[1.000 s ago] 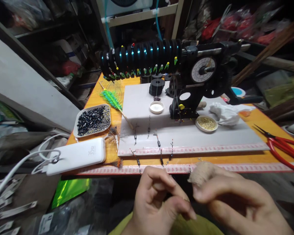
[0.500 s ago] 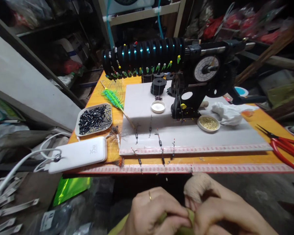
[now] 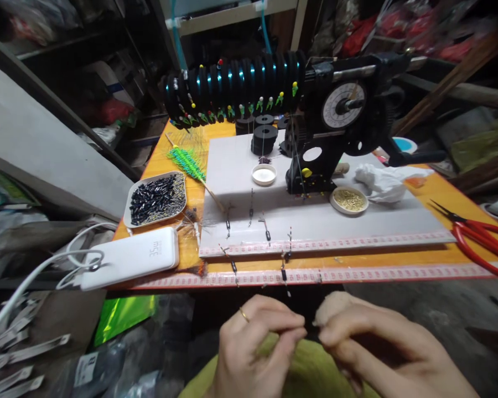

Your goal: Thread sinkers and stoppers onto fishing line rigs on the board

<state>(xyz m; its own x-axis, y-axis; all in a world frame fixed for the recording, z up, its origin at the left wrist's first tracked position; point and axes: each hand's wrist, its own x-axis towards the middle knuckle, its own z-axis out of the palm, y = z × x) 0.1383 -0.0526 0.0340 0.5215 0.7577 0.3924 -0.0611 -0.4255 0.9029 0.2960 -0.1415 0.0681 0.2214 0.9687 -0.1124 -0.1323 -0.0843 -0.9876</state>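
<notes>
My left hand (image 3: 259, 345), with a ring on one finger, is low in the middle, thumb and forefinger pinched together. Close to its right, my right hand (image 3: 373, 337) is also pinched, with a pale wrap (image 3: 334, 307) around one finger. Whatever lies between the fingertips is too fine to make out. Beyond the hands, a small dark weighted rig (image 3: 284, 275) hangs at the table's front edge. Similar rigs, one of them a dark-bodied rig (image 3: 268, 235), lie on the white board (image 3: 315, 224). Under the hands is olive-green cloth (image 3: 315, 365).
A winding machine (image 3: 342, 110) carries a row of black foam spools (image 3: 232, 88) with pins. On the table are a tray of black sinkers (image 3: 155, 202), a dish of golden bits (image 3: 348, 200), a white power bank (image 3: 130, 260), red-handled pliers (image 3: 477, 237) and a measuring tape (image 3: 357, 275).
My hands have drawn slightly apart, the left rising a little to the left. One rig at the front edge has shifted right and downward. The view has tilted slightly.
</notes>
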